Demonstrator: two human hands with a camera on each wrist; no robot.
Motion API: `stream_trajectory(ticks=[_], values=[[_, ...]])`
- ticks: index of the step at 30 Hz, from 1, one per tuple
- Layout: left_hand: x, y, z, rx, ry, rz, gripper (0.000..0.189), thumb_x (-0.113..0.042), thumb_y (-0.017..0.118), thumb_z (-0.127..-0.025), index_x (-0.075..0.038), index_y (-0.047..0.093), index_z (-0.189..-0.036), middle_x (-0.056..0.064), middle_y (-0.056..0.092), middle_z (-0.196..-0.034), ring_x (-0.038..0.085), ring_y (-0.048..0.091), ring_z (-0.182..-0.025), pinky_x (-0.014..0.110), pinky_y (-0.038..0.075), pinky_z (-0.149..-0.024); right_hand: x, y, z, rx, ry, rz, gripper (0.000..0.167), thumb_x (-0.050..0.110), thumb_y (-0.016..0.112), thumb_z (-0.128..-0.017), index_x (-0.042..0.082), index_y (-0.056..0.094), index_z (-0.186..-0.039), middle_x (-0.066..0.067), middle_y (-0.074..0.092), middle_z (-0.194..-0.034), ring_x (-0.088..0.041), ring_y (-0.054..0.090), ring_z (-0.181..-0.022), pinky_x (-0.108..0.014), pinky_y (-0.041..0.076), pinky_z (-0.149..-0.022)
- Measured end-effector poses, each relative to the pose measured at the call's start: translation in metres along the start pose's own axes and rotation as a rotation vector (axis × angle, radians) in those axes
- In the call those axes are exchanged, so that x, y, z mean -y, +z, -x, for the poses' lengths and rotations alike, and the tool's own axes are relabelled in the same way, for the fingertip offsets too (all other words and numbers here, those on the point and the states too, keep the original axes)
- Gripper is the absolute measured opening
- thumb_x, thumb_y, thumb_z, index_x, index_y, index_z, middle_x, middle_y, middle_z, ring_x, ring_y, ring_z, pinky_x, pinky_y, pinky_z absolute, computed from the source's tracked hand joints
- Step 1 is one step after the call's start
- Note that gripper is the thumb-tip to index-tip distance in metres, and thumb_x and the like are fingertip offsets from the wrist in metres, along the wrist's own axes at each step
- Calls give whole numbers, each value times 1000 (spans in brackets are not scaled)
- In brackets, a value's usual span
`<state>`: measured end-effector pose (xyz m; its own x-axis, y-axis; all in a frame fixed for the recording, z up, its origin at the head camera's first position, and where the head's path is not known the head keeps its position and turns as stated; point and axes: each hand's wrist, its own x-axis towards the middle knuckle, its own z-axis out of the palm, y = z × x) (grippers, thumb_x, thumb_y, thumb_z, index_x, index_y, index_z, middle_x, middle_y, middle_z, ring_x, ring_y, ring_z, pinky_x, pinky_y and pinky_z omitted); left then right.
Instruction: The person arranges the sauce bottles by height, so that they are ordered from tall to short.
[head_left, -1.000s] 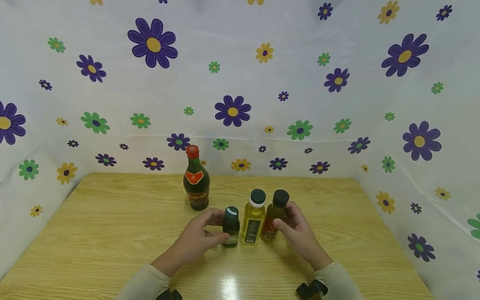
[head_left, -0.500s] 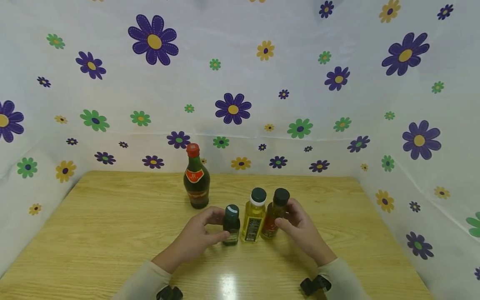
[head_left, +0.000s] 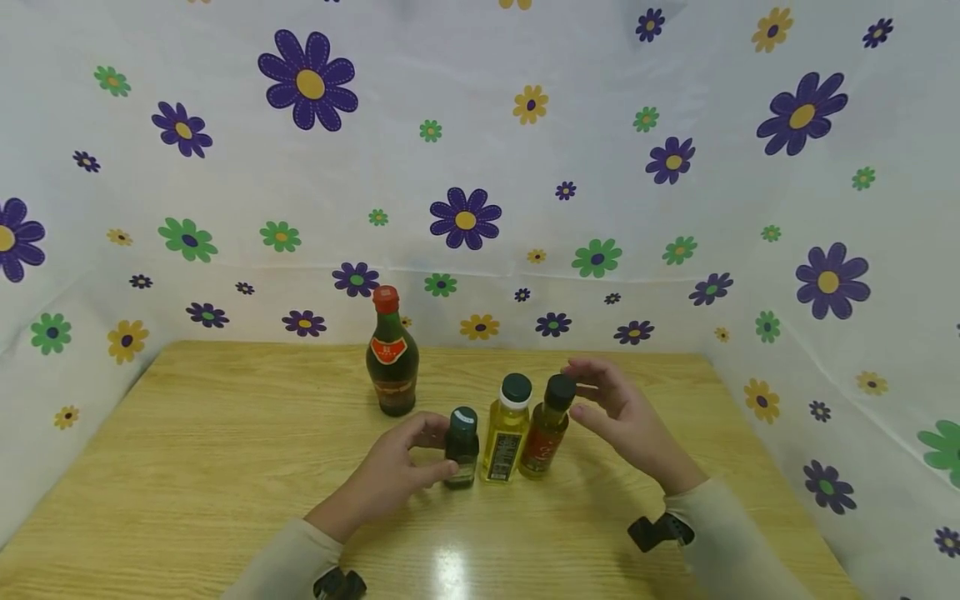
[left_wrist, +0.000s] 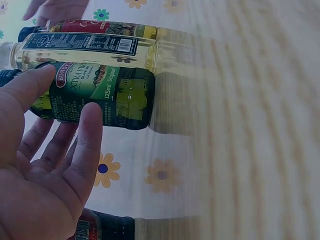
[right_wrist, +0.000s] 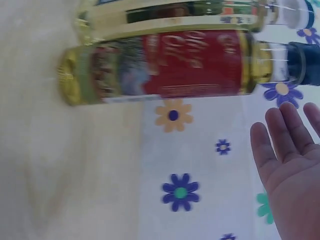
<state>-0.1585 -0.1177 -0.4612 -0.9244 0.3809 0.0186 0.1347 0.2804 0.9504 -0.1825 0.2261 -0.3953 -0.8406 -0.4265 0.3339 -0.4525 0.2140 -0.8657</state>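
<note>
A small dark green olive oil bottle (head_left: 462, 454) with a green label stands upright on the table. My left hand (head_left: 397, 467) holds it from the left side, thumb in front and fingers behind; the label (left_wrist: 90, 82) shows between them in the left wrist view. Just right stands a clear bottle of yellow oil (head_left: 502, 442) with a dark green cap. Beside that is a red-labelled oil bottle (head_left: 545, 437) with a black cap. My right hand (head_left: 633, 421) is at its right with fingers spread; the right wrist view shows the palm (right_wrist: 297, 165) apart from the bottle.
A tall dark green bottle (head_left: 393, 371) with a red cap stands behind and left of the row. The wooden table (head_left: 225, 433) meets a white flowered cloth (head_left: 480, 125) at the back and sides.
My right hand has let go of the red-labelled bottle and moved up and to the right. My left hand has stayed at the small green bottle.
</note>
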Motion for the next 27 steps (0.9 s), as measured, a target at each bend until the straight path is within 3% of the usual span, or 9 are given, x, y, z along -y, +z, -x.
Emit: stream_trajectory(ticks=[6, 12, 15, 18, 23, 27], values=[[1, -1, -1, -2, -4, -4, 49, -29, 83, -90, -20, 61, -132, 1, 65, -127, 29, 62, -121, 35, 62, -75, 24, -10, -17, 77, 6, 157, 54, 7, 67, -100, 15, 46, -149, -7, 53, -144, -28, 51, -136, -26, 45, -112], [4, -1, -2, 13, -10, -20, 50, -32, 82, -90, -19, 60, -133, 1, 65, -126, 28, 62, -121, 35, 62, -75, 45, -13, -31, 132, 7, 248, 54, 14, 72, -99, 14, 50, -148, -4, 55, -147, -28, 51, -138, -51, 41, -116], [5, -1, -2, 6, 2, -51, 49, -32, 83, -90, -19, 61, -132, -1, 66, -125, 24, 63, -118, 40, 61, -83, 54, -10, -37, 154, 23, 295, 53, 20, 75, -97, 17, 54, -146, -1, 58, -144, -25, 53, -137, -58, 40, -115], [5, -1, -2, 3, 18, -66, 48, -32, 83, -90, -20, 61, -131, -3, 66, -124, 20, 63, -117, 45, 57, -92, 61, -6, -42, 178, 39, 347, 50, 23, 78, -94, 21, 59, -141, 4, 64, -135, -21, 57, -131, -59, 41, -114], [-2, -2, -2, 46, 27, -34, 51, -33, 83, -90, -19, 59, -134, 0, 64, -127, 21, 61, -120, 39, 57, -93, 69, 2, -50, 241, 29, 426, 42, 31, 82, -91, 25, 66, -130, 11, 68, -122, -14, 62, -118, -58, 43, -111], [-6, 0, -3, 48, 42, -35, 54, -36, 80, -92, -20, 57, -138, 0, 63, -129, 20, 59, -122, 43, 53, -104, 72, 6, -54, 283, 40, 435, 40, 35, 81, -91, 25, 68, -128, 12, 69, -116, -15, 65, -113, -56, 48, -106]])
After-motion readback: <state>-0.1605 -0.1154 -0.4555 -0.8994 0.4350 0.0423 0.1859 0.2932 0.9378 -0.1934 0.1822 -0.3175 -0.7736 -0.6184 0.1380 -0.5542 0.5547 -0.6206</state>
